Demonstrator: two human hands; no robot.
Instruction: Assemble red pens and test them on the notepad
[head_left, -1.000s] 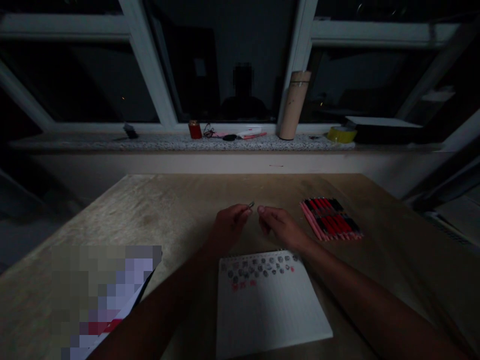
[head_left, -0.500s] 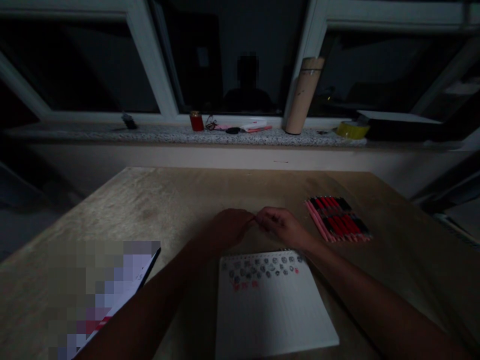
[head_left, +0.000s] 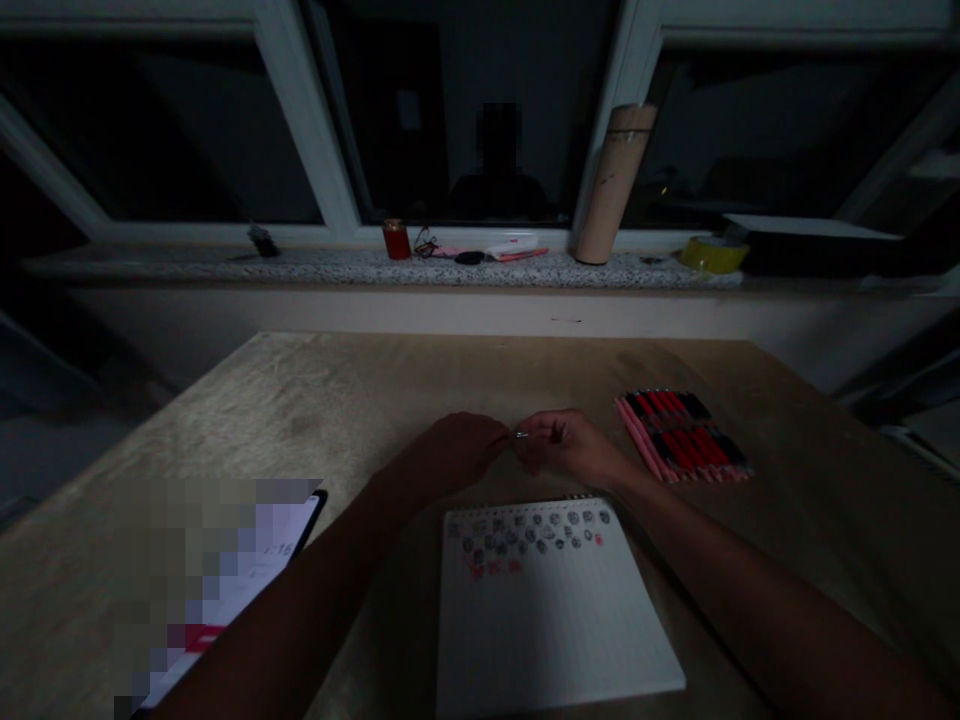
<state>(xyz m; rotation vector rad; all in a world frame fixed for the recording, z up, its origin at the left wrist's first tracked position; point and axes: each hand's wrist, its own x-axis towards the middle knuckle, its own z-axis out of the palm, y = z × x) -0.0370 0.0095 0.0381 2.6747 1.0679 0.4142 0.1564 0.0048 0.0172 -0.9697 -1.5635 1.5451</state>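
Observation:
Just beyond the notebook, my two hands meet over the table. My left hand (head_left: 463, 448) is closed around a slim red pen (head_left: 498, 440), most of which its fingers hide. A small silvery end points to the right, between the hands. My right hand (head_left: 559, 445) has curled fingers pinched at that end; the dim light blurs the exact contact. Below them lies a spiral notebook (head_left: 555, 625), open at a lined page with rows of dark round scribbles and a few red ones near the top.
Right of my hands sits a neat stack of red, black and pink pens (head_left: 682, 437). A phone (head_left: 259, 560) with a lit screen lies at left, partly behind my left forearm. On the windowsill stand a tall bottle (head_left: 615, 185), a red jar (head_left: 396, 240) and yellow tape (head_left: 712, 255).
The silvery end of the pen now shows between my hands, where right-hand fingers covered it before. My right fingers have shifted and loosened slightly. The view has moved a little.

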